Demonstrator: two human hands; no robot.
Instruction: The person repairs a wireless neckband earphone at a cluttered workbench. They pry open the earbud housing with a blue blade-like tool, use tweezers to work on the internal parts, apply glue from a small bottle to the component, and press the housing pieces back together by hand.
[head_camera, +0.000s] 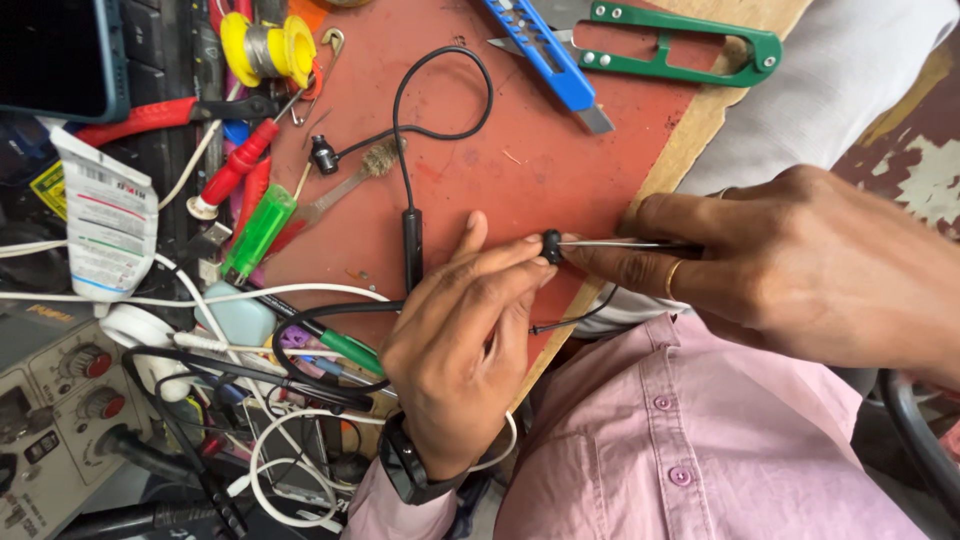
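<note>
A blue utility knife (545, 55) and green thread snips (680, 50) lie beyond the hands. The left hand (455, 350) pinches a small black earbud (551, 246); the right hand (790, 265) grips thin tweezers (620, 243) touching it.

Single head view, looking steeply down, close over a red work board (560, 160); both hands sit centre and right of frame, wearer's pink shirt (690, 440) filling the bottom.

Cluttered workbench with a red-brown board (560, 150), daylit.
</note>
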